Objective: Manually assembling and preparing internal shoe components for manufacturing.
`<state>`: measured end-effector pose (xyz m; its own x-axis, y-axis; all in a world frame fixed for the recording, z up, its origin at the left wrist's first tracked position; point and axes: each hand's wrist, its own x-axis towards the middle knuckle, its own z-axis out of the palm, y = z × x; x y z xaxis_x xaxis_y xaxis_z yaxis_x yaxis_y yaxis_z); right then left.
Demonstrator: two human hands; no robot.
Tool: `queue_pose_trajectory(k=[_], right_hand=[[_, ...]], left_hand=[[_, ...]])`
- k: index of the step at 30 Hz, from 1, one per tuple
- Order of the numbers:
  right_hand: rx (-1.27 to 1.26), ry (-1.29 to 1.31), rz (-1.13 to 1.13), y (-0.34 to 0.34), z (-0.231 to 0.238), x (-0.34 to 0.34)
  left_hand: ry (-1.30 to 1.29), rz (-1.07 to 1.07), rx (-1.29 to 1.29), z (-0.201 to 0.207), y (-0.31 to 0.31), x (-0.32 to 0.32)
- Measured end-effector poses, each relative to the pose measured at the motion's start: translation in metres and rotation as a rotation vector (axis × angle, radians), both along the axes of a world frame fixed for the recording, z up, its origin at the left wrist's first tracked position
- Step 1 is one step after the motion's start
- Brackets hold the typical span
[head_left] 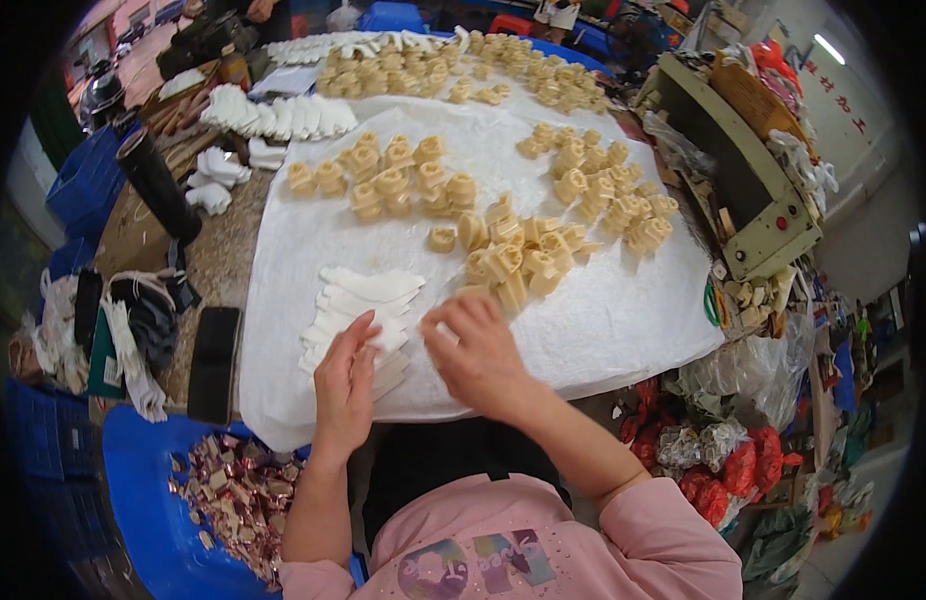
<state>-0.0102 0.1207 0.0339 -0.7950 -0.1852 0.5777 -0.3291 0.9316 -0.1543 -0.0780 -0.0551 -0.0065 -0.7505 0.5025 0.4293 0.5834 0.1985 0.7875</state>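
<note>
My left hand (345, 388) is over the near edge of a row of overlapping flat white pieces (368, 290), fingers stretched upward and nothing visible in them. Just right of it, my right hand (480, 352) has its fingers curled in toward the left hand, slightly blurred. Whatever lies between those fingertips is hidden. Beyond my right hand is a heap of cream-coloured moulded plastic parts (518, 255), with one loose ring-like part (442, 239) at its left. Both hands are above a white woven sheet (293, 245) that covers the table.
More cream parts (393, 180) stand in groups farther back. White pieces (283, 115) lie at the far left. A black phone (214, 365) and a dark cylinder (158, 185) sit along the left edge. A blue tub of scraps (133, 480) is below; a green metal box (728, 165) stands right.
</note>
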Motion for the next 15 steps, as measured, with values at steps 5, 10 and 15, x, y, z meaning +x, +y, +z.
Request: queue_pose_trajectory(k=[5,10,15], right_hand=[[0.048,-0.093,0.039,-0.008,-0.007,0.023],[-0.057,-0.146,0.057,-0.005,-0.016,0.032],[-0.303,-0.272,0.06,-0.001,-0.017,0.041]], left_hand=[[-0.619,-0.121,0.325,0.011,0.015,0.03],[-0.479,-0.053,0.262,0.007,0.027,0.04],[-0.351,-0.012,0.108,0.012,0.031,0.046]])
